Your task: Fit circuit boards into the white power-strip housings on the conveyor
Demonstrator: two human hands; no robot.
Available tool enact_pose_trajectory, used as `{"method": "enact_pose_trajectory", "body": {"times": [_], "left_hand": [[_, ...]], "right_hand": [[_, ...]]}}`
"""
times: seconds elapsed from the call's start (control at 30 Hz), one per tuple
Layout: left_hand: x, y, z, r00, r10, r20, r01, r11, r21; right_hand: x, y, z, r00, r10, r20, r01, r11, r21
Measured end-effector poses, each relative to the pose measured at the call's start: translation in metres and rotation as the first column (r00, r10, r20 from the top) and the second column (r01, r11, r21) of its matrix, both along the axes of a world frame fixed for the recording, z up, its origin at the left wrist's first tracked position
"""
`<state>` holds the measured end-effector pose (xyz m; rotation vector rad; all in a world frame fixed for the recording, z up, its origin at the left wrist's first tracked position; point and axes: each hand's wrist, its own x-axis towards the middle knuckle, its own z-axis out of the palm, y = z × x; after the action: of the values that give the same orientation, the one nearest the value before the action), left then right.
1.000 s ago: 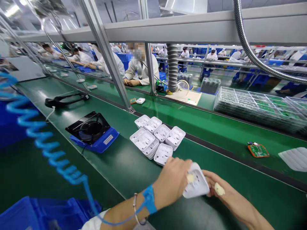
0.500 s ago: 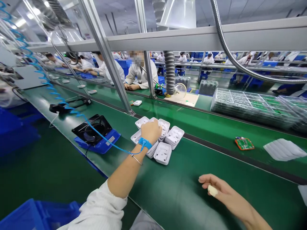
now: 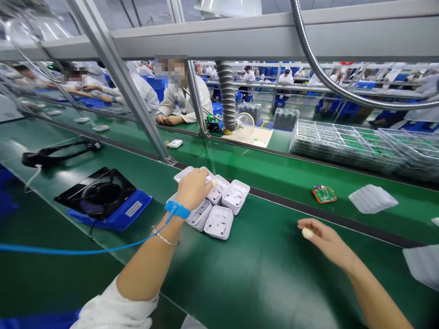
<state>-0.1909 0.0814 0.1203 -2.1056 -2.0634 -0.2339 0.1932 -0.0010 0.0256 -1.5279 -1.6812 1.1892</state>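
Several stacks of white plastic casings (image 3: 218,222), shallow with rounded corners, stand close together on the green bench. My left hand (image 3: 194,188) reaches over the rear stacks, its back towards me. Its fingertips are hidden behind the hand; the thumb, in a pale finger cot, rests near a casing. A blue wrist strap (image 3: 177,209) with a coiled cord circles that wrist. To the right, my right hand (image 3: 320,237) hovers above the bench, fingers loosely bent and apart, a pale finger cot on the thumb. Nothing shows in it. Beyond it lies a green circuit board (image 3: 325,195) with an orange edge.
A black fan (image 3: 99,192) sits on a blue tray (image 3: 137,211) at the left. White sheets (image 3: 373,199) lie at the right, near stacked clear trays (image 3: 346,146). A metal post (image 3: 126,87) rises behind the casings. A co-worker (image 3: 185,98) sits across the belt.
The view has turned, so the bench things appear further left. My right hand has moved forward, closer to the circuit board. My left hand stays over the casings, its thumb now showing.
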Motion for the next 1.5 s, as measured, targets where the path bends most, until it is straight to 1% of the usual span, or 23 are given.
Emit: {"method": "enact_pose_trajectory", "body": {"times": [0.07, 0.1, 0.13, 0.2, 0.3, 0.37, 0.43, 0.5, 0.57, 0.6, 0.67, 0.7, 0.77, 0.83, 0.87, 0.9, 0.97, 1.03, 1.1, 1.17, 1.27, 1.4, 1.5], "left_hand": [[-0.005, 0.004, 0.003, 1.0, 0.005, 0.011, -0.007, 0.991, 0.131], [-0.008, 0.007, 0.003, 1.0, 0.003, 0.016, -0.005, 0.986, 0.167], [-0.011, 0.011, 0.001, 1.0, -0.006, 0.023, 0.002, 0.987, 0.163], [-0.018, 0.021, -0.004, 0.998, -0.037, 0.043, 0.035, 0.998, 0.053], [-0.025, 0.032, -0.016, 0.996, -0.053, 0.073, 0.059, 0.994, -0.092], [-0.027, 0.032, -0.019, 0.996, -0.044, 0.082, 0.051, 0.995, -0.085], [-0.024, 0.024, -0.015, 0.996, -0.021, 0.083, 0.02, 1.0, 0.008], [-0.017, 0.007, -0.005, 0.994, -0.011, 0.113, -0.012, 0.981, 0.195], [-0.002, -0.018, 0.005, 0.977, -0.1, 0.186, 0.022, 0.925, 0.38], [0.007, -0.032, 0.009, 0.959, -0.174, 0.223, 0.064, 0.902, 0.428], [0.03, -0.06, 0.01, 0.895, -0.353, 0.273, 0.21, 0.872, 0.442], [0.043, -0.072, 0.007, 0.846, -0.452, 0.283, 0.315, 0.851, 0.42], [0.071, -0.092, -0.005, 0.737, -0.594, 0.323, 0.502, 0.801, 0.327], [0.098, -0.107, -0.024, 0.638, -0.669, 0.38, 0.659, 0.73, 0.179], [0.11, -0.113, -0.034, 0.594, -0.695, 0.406, 0.714, 0.688, 0.132], [0.122, -0.118, -0.045, 0.552, -0.715, 0.429, 0.763, 0.641, 0.085], [0.141, -0.128, -0.068, 0.49, -0.743, 0.456, 0.83, 0.558, 0.016], [0.154, -0.135, -0.091, 0.445, -0.767, 0.462, 0.867, 0.499, -0.007], [0.163, -0.139, -0.111, 0.45, -0.764, 0.463, 0.868, 0.496, -0.025], [0.168, -0.139, -0.125, 0.498, -0.733, 0.463, 0.841, 0.539, -0.05], [0.171, -0.133, -0.132, 0.542, -0.698, 0.469, 0.811, 0.581, -0.073], [0.173, -0.126, -0.128, 0.539, -0.693, 0.478, 0.811, 0.58, -0.074], [0.174, -0.125, -0.129, 0.53, -0.702, 0.476, 0.82, 0.568, -0.076]], "right_hand": [[0.025, 0.03, -0.001, 0.957, -0.22, 0.189, 0.192, 0.969, 0.154], [0.037, 0.045, -0.003, 0.892, -0.33, 0.31, 0.262, 0.934, 0.242], [0.048, 0.061, -0.004, 0.812, -0.411, 0.415, 0.289, 0.9, 0.325], [0.062, 0.089, -0.011, 0.666, -0.497, 0.557, 0.268, 0.856, 0.443], [0.065, 0.12, -0.025, 0.516, -0.537, 0.667, 0.272, 0.841, 0.467], [0.057, 0.134, -0.034, 0.453, -0.519, 0.724, 0.304, 0.854, 0.422], [0.047, 0.14, -0.037, 0.411, -0.491, 0.768, 0.302, 0.868, 0.394], [0.04, 0.139, -0.035, 0.386, -0.472, 0.792, 0.261, 0.88, 0.397], [0.041, 0.127, -0.029, 0.397, -0.466, 0.791, 0.217, 0.885, 0.412], [0.045, 0.116, -0.026, 0.417, -0.466, 0.781, 0.199, 0.885, 0.422], [0.059, 0.086, -0.022, 0.486, -0.456, 0.746, 0.182, 0.887, 0.423], [0.068, 0.069, -0.021, 0.529, -0.436, 0.728, 0.188, 0.897, 0.401], [0.086, 0.036, -0.019, 0.612, -0.381, 0.694, 0.224, 0.924, 0.31], [0.096, 0.015, -0.017, 0.652, -0.366, 0.664, 0.268, 0.931, 0.249], [0.096, 0.012, -0.016, 0.662, -0.371, 0.651, 0.279, 0.929, 0.245], [0.093, 0.015, -0.016, 0.668, -0.378, 0.641, 0.276, 0.926, 0.259], [0.075, 0.035, -0.015, 0.667, -0.389, 0.635, 0.25, 0.92, 0.302], [0.047, 0.067, -0.017, 0.609, -0.409, 0.679, 0.255, 0.912, 0.321], [0.017, 0.101, -0.019, 0.542, -0.444, 0.714, 0.376, 0.887, 0.267], [-0.007, 0.127, -0.02, 0.498, -0.497, 0.71, 0.475, 0.842, 0.256], [-0.02, 0.151, -0.021, 0.524, -0.522, 0.673, 0.535, 0.817, 0.216], [-0.008, 0.163, -0.019, 0.629, -0.453, 0.632, 0.511, 0.853, 0.103], [-0.003, 0.167, -0.02, 0.697, -0.413, 0.586, 0.462, 0.884, 0.075]]}}
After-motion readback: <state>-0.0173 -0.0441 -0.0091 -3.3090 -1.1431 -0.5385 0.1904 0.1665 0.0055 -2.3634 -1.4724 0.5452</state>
